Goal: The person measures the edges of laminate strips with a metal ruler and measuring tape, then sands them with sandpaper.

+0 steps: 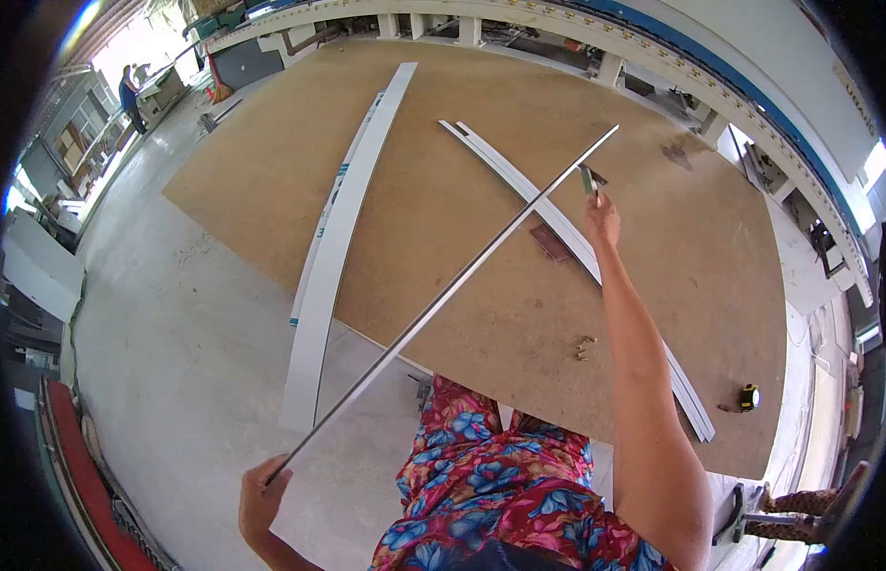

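A long, narrow white strip with a dark edge (443, 297) runs slantwise over the brown board table. My left hand (262, 490) is closed round its near end, out past the table edge. Near the far end is my right hand (603, 219), closed on a small hand tool (589, 181) with a silvery-green body and a dark crosspiece, its exact kind unclear. The tool's head is right at the strip's edge. Beneath the strip, a pair of white strips (576, 243) lies across the board, beside a reddish-brown flat piece (549, 243).
Wide white panels (352, 214) lie at the left, overhanging the table's near edge. A yellow-black tape measure (749, 397) and several small metal bits (584, 348) rest on the brown board (462, 352). A long machine beam (547, 19) borders the back. One person (131, 100) stands far left.
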Demonstrator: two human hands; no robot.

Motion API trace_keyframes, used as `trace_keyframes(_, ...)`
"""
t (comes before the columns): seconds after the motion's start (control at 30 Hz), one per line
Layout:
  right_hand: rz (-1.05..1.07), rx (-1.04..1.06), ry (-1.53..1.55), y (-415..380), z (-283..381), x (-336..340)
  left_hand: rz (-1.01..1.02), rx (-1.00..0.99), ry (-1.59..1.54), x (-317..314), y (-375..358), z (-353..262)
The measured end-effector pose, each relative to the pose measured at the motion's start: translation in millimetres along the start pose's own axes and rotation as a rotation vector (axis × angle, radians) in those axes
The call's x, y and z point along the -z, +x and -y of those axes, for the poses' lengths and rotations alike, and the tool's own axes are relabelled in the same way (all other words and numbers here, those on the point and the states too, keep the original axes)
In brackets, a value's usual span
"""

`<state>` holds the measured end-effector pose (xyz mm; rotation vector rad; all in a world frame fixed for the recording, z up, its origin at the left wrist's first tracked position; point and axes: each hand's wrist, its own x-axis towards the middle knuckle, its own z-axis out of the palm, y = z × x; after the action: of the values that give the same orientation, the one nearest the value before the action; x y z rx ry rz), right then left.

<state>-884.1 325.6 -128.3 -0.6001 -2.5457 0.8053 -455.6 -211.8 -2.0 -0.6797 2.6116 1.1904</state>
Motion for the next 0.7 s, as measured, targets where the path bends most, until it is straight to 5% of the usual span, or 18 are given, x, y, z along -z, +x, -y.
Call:
trace_keyframes(0.13,-0.164,0.446,-0.031,-86.9,56.2,35.0,-0.072,-0.03,0.051,10.1,2.2,-3.8)
trace_keyframes(0.27,0.088,0.969,0.062,-172.8,59.8,59.9,-0.057,-0.017,0.033,16.9,9.1,-4.3)
trace_keyframes(0.4,0.282,1.031,0.051,-200.4,65.6,65.3,-0.084,-0.028,0.049,20.6,14.1,-4.1)
trace_keyframes(0.7,0.143,1.026,-0.142,-136.6,27.1,26.1,-0.077,-0.087,0.042,12.2,12.8,8.7)
